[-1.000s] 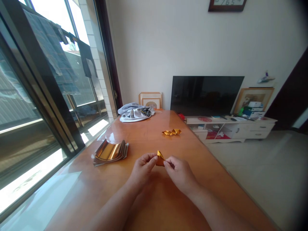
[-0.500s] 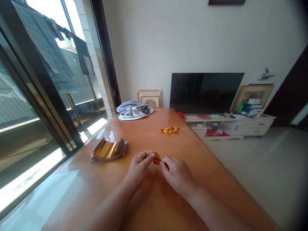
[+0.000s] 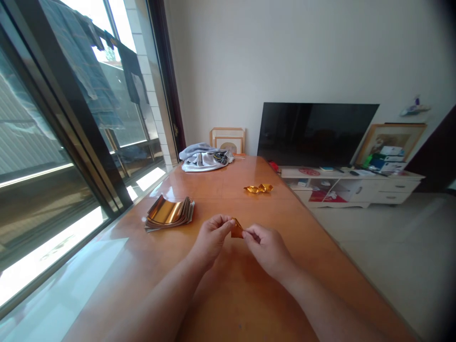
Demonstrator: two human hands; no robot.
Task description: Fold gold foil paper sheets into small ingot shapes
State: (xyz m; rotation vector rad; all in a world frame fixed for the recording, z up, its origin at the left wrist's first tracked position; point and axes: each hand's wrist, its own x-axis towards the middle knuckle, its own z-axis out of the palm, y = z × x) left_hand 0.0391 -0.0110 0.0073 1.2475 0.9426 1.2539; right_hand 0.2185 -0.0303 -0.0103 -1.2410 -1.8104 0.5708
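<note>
A small folded piece of gold foil paper (image 3: 236, 230) is pinched between my two hands above the wooden table (image 3: 228, 294). My left hand (image 3: 213, 236) grips its left end between thumb and forefinger. On its right end, the fingertips of my right hand (image 3: 265, 244) are closed. To the left of my hands lies a stack of curled gold foil sheets (image 3: 169, 213). Farther back, right of centre, two folded gold foil pieces (image 3: 258, 189) rest close together on the tabletop.
A grey cloth bundle (image 3: 204, 159) sits at the table's far end, by small picture frames (image 3: 227, 140). Beyond the table stand a television (image 3: 317, 135) and a low white cabinet (image 3: 359, 190). A sliding glass door (image 3: 71, 142) runs along the left.
My view has turned a little, so the scene sits slightly shifted to the right. Both hands still pinch the gold foil paper, whose angle has changed slightly.
</note>
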